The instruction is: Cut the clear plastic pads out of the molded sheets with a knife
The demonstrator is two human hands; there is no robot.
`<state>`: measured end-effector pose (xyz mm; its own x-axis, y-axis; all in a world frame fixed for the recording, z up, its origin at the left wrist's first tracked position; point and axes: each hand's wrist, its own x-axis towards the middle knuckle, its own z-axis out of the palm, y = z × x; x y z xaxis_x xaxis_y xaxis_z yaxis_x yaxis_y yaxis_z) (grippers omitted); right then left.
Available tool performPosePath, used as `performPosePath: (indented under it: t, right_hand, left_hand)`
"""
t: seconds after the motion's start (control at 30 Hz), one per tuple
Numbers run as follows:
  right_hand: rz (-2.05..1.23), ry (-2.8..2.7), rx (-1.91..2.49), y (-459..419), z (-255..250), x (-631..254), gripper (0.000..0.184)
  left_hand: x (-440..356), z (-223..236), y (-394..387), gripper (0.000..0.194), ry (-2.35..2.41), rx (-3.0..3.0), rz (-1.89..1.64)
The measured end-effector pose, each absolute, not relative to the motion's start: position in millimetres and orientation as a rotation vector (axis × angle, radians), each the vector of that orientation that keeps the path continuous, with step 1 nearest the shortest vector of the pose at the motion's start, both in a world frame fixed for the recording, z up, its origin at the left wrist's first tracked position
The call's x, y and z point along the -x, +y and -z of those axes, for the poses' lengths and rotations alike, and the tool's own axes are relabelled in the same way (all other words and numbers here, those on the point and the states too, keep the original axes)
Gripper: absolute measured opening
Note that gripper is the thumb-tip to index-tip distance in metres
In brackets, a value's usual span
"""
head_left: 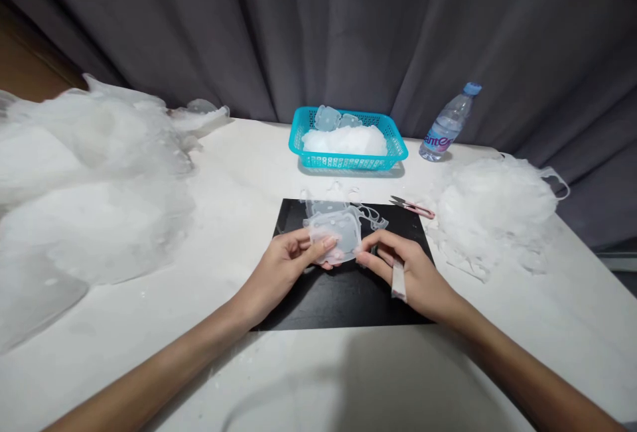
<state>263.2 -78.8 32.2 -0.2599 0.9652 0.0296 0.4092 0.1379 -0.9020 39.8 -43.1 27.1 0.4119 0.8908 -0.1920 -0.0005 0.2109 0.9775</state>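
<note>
Over the black mat (318, 306), my left hand (291, 259) holds a translucent square plastic piece with rounded corners (343, 229), thumb on its face and fingers behind. My right hand (398, 263) pinches at the piece's lower right edge, thumb and forefinger together; a whitish strip (399, 278) is wrapped round one of its fingers. Just beyond the held piece, another clear plastic piece (326, 207) and curled plastic scraps (373, 216) lie on the mat.
A turquoise basket (348, 162) holds white material and clear pieces. Pink-handled snips (415, 207) lie by the mat's far right corner. A water bottle (448, 127) stands behind. Translucent plastic heaps up at left (99, 186) and right (497, 210). A grey curtain (338, 34) hangs beyond the white table (239, 173).
</note>
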Motion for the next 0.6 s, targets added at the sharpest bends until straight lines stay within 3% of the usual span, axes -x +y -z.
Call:
performPosePath:
  t: [0.2, 0.4, 0.6]
  right_hand:
    - [-1.152, -1.695, 1.26, -75.4, -34.8, -266.2, 0.017]
    - [-0.802, -1.817, 1.304, -79.3, -29.7, -257.1, 0.008]
    - [-0.578, -1.918, 1.494, -66.4, -11.6, -263.3, 0.016]
  left_hand:
    - [-50.6, -29.1, -53.2, 0.03, 0.871, -0.969, -0.811]
    - [-61.3, -29.5, -65.1, 0.027, 0.901, -0.88, -0.765]
    - [-61.7, -32.1, -73.0, 0.025, 0.904, -0.795, -0.712]
